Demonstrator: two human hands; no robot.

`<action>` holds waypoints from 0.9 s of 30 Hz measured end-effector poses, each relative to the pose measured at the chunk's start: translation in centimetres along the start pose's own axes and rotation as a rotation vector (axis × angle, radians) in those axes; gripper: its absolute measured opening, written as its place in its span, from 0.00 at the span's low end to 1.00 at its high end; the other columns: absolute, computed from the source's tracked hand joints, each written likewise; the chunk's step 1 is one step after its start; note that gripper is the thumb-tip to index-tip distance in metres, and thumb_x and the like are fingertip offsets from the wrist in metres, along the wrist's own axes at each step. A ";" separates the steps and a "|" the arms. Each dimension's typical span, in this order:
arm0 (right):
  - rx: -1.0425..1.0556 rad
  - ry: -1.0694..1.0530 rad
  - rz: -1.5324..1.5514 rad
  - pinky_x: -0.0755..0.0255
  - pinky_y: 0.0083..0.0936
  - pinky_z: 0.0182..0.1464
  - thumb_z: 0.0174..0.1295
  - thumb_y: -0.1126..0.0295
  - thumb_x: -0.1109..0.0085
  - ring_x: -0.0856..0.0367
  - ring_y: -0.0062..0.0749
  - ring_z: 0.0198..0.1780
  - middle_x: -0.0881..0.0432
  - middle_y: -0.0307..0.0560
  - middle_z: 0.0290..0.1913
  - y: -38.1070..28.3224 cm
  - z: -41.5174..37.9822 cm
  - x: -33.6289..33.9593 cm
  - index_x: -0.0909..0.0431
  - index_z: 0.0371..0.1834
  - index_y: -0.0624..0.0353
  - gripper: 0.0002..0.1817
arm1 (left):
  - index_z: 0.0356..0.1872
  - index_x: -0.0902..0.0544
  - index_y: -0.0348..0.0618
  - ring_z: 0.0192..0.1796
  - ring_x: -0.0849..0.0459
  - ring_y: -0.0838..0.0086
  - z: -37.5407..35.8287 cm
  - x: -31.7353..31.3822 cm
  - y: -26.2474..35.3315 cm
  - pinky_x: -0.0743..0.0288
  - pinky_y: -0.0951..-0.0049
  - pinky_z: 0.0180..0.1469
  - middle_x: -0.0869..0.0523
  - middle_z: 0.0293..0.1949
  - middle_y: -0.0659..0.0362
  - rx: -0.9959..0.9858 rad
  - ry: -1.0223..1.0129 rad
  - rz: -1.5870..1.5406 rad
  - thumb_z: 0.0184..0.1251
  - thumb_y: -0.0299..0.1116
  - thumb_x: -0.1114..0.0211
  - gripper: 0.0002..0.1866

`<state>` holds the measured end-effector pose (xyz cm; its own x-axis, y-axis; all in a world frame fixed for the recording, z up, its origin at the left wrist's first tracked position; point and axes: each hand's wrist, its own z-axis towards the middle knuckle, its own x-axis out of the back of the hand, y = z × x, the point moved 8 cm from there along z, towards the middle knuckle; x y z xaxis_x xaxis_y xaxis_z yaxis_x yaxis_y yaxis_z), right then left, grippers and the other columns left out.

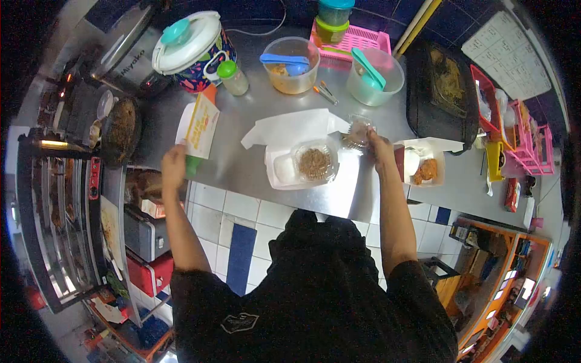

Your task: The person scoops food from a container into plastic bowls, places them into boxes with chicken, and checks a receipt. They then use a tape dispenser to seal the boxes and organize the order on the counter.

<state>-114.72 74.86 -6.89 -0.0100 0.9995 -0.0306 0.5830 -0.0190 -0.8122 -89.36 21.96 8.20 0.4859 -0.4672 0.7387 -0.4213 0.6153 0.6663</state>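
Observation:
My left hand [174, 162] is closed at the lower left edge of a white food box [203, 128] with yellow and orange print. My right hand [379, 150] pinches a small clear plastic container [359, 133] by its right side; something brown shows through it. Between the hands lies an open white food box [272, 134]. Inside that box are a white mound like rice [285, 169] and a clear tub of brown crumbly food [315, 164]. Right of my right hand sits another open box [446, 148] with a fried brown piece [426, 172] and a white mound.
Along the back stand a patterned pot with a white lid [187, 45], a green-capped shaker [232, 77], two clear tubs [293, 45] [393, 75] with scoops, and small tongs [327, 92]. A pink basket [369, 39] and a black bag [433, 91] are farther right. The steel counter [236, 166] ends before my body.

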 end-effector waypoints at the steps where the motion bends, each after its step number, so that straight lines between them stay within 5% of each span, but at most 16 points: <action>1: 0.069 -0.003 -0.043 0.42 0.18 0.21 0.55 0.49 0.32 0.35 0.18 0.21 0.28 0.34 0.24 -0.1 -0.1 0.0 0.23 0.39 0.62 0.25 | 0.38 0.17 0.30 0.37 0.13 0.56 0.3 -0.7 0.2 0.24 0.68 0.41 0.14 0.29 0.45 -0.012 -0.004 0.003 0.66 0.53 0.41 0.28; 3: 0.102 0.009 -0.048 0.35 0.20 0.26 0.55 0.53 0.31 0.29 0.21 0.26 0.24 0.38 0.29 1.1 -0.4 0.6 0.26 0.39 0.65 0.24 | 0.43 0.18 0.34 0.39 0.14 0.52 -1.5 -3.9 5.3 0.23 0.62 0.41 0.14 0.34 0.41 0.047 -0.175 0.182 0.66 0.48 0.41 0.22; 6: 0.140 0.015 0.182 0.27 0.28 0.47 0.58 0.57 0.32 0.23 0.30 0.45 0.22 0.49 0.44 4.1 0.1 2.0 0.32 0.45 0.71 0.27 | 0.47 0.20 0.34 0.40 0.15 0.47 -1.4 -7.5 4.4 0.23 0.56 0.43 0.15 0.36 0.40 0.115 -0.072 0.319 0.66 0.40 0.43 0.19; 9: 0.163 0.109 0.276 0.29 0.27 0.46 0.61 0.59 0.35 0.24 0.29 0.44 0.23 0.48 0.42 4.7 -4.1 3.1 0.32 0.44 0.69 0.24 | 0.48 0.21 0.35 0.41 0.17 0.44 -2.9 -9.2 8.2 0.24 0.52 0.44 0.16 0.38 0.38 0.133 0.127 0.019 0.64 0.35 0.44 0.16; 11: 0.117 0.102 0.318 0.29 0.27 0.45 0.62 0.59 0.36 0.24 0.29 0.43 0.24 0.46 0.42 6.4 -5.9 4.5 0.32 0.45 0.66 0.22 | 0.47 0.22 0.33 0.37 0.14 0.49 -2.9 -11.3 9.8 0.21 0.54 0.41 0.15 0.36 0.39 0.103 0.142 0.040 0.65 0.37 0.42 0.17; 13: 0.069 0.089 0.360 0.29 0.27 0.43 0.63 0.60 0.37 0.25 0.28 0.42 0.24 0.45 0.41 7.2 -8.3 5.2 0.33 0.46 0.64 0.20 | 0.46 0.24 0.32 0.32 0.14 0.61 -3.1 -13.6 10.2 0.19 0.60 0.38 0.16 0.36 0.45 0.309 0.146 -0.468 0.67 0.40 0.41 0.18; 15: 0.121 0.214 0.379 0.30 0.25 0.37 0.60 0.56 0.34 0.27 0.24 0.38 0.27 0.43 0.39 5.8 -11.9 5.9 0.38 0.54 0.65 0.30 | 0.46 0.25 0.32 0.34 0.15 0.66 -3.2 -16.2 10.4 0.19 0.65 0.39 0.17 0.36 0.48 0.390 0.070 -0.698 0.67 0.42 0.40 0.19; 16: 0.156 0.200 0.419 0.29 0.26 0.40 0.61 0.59 0.35 0.26 0.25 0.42 0.25 0.43 0.42 6.3 -12.3 6.3 0.36 0.53 0.61 0.26 | 0.45 0.26 0.32 0.35 0.16 0.72 -3.6 -17.8 10.6 0.19 0.69 0.40 0.18 0.36 0.51 0.461 -0.002 -0.927 0.68 0.43 0.39 0.20; 19: 0.246 0.203 0.386 0.28 0.27 0.43 0.61 0.62 0.35 0.26 0.26 0.45 0.24 0.45 0.45 4.9 -15.2 6.4 0.36 0.53 0.59 0.24 | 0.50 0.23 0.38 0.41 0.18 0.71 -6.6 -16.8 14.1 0.22 0.70 0.44 0.17 0.39 0.56 0.531 -0.139 -0.840 0.70 0.51 0.43 0.24; 24: 0.229 0.086 0.379 0.26 0.33 0.49 0.66 0.64 0.42 0.26 0.29 0.48 0.25 0.44 0.47 3.5 -18.2 4.8 0.35 0.49 0.56 0.15 | 0.52 0.24 0.40 0.41 0.20 0.76 -13.1 -18.0 14.5 0.25 0.77 0.43 0.19 0.46 0.59 0.049 -0.341 -0.448 0.71 0.35 0.42 0.14; 25: 0.205 0.035 0.376 0.26 0.34 0.50 0.66 0.65 0.42 0.25 0.29 0.50 0.24 0.45 0.47 3.0 -18.9 3.5 0.35 0.48 0.57 0.15 | 0.57 0.27 0.40 0.45 0.20 0.73 -15.4 -18.6 15.9 0.24 0.74 0.44 0.20 0.49 0.57 -0.075 -0.421 -0.669 0.67 0.33 0.37 0.20; 27: 0.127 -0.081 0.317 0.26 0.23 0.41 0.62 0.65 0.37 0.25 0.25 0.43 0.23 0.45 0.43 2.6 -19.7 0.1 0.35 0.49 0.55 0.18 | 0.65 0.34 0.39 0.55 0.24 0.67 -18.3 -19.0 18.3 0.25 0.65 0.53 0.25 0.57 0.52 0.093 -0.625 -0.866 0.61 0.33 0.31 0.32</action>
<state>-97.25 75.43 2.46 0.0882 0.9381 -0.3349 0.4620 -0.3364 -0.8206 -92.31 53.70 4.53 0.1797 -0.9800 -0.0857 -0.1906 -0.1202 0.9743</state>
